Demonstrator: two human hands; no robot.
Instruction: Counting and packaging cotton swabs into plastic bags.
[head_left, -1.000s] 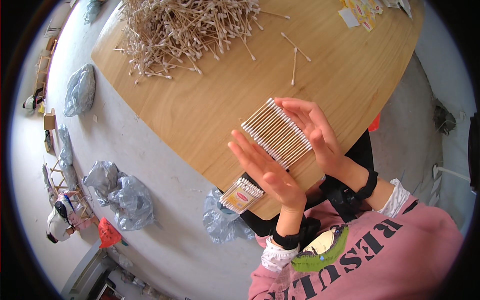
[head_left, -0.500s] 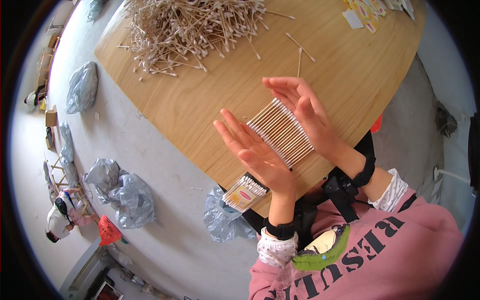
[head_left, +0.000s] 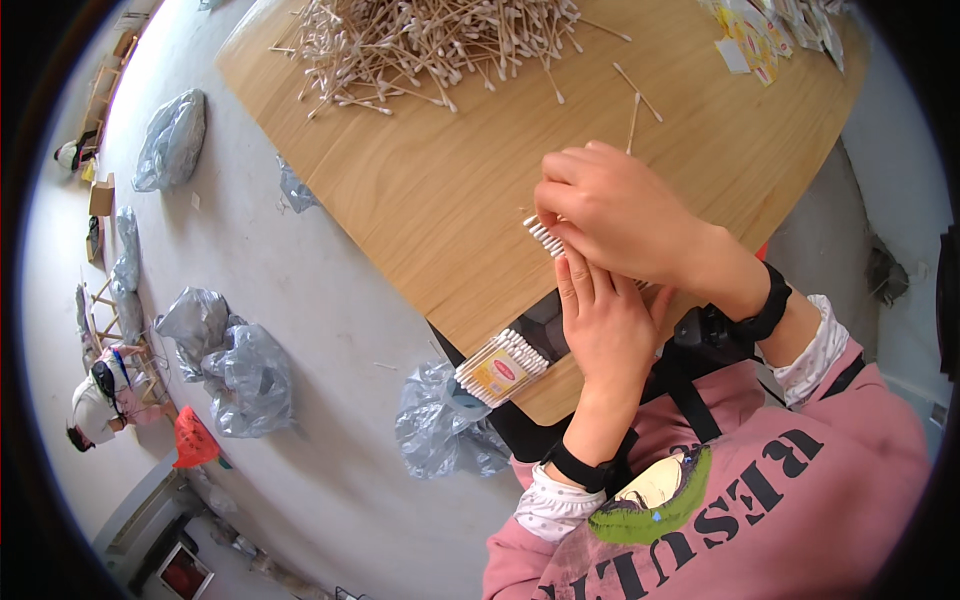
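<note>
A row of cotton swabs (head_left: 543, 237) lies side by side near the table's front edge, mostly hidden under my hands. My left hand (head_left: 612, 325) rests flat over the row, fingers stretched out and close together. Crossing above it, my right hand (head_left: 615, 212) has its fingers curled down on the far end of the row, where a few white tips show. What its fingertips pinch is partly hidden. Left of my left hand, a pack of cotton swabs (head_left: 503, 366) with a yellow and white label lies at the table edge, beside a dark patterned pad (head_left: 545, 322).
A large heap of loose cotton swabs (head_left: 430, 45) covers the table's far side. Two single swabs (head_left: 637, 92) lie right of it. Yellow printed packets (head_left: 750, 40) sit at the far right. Plastic bags (head_left: 250, 380) stand on the floor, and another person (head_left: 105, 400) works at the left.
My hands, earlier spread open on both sides of the swab row, have come together over it. The right fingers have curled and the left hand has flattened onto the row.
</note>
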